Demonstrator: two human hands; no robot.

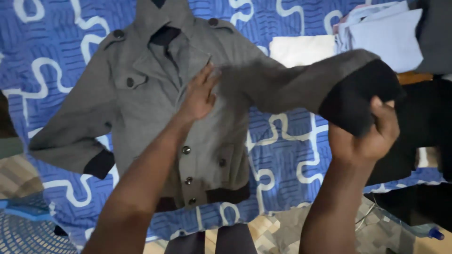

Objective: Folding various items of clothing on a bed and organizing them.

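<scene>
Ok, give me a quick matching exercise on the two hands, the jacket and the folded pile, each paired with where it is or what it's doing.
Column one:
1. left hand
2. right hand
3. grey jacket
4. folded clothes

Column two:
A. stacked at the top right of the blue bedsheet
B. gripping the black cuff of the lifted sleeve
C. spread front-up on the bedsheet
D. pressed flat on the jacket's chest

Pairs: 1-D, 2-B, 3-C, 4-A
</scene>
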